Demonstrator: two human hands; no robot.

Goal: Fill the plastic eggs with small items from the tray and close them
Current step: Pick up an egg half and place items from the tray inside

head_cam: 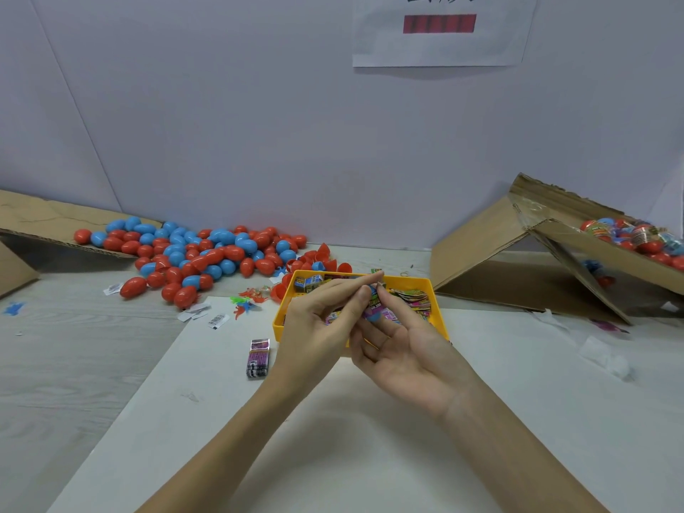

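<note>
Pinching a blue egg [371, 313] over the tray [440, 309], both hands: left hand [318, 323], right hand [403, 349]. Overstuffed wrappers could jam the halves, popping them apart.

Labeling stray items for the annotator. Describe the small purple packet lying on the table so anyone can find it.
Start at the yellow tray in the middle of the table, behind the hands. Just off its near left corner, on the white sheet, lies the purple packet. It is the only flat rectangular packet lying alone outside the tray.
</note>
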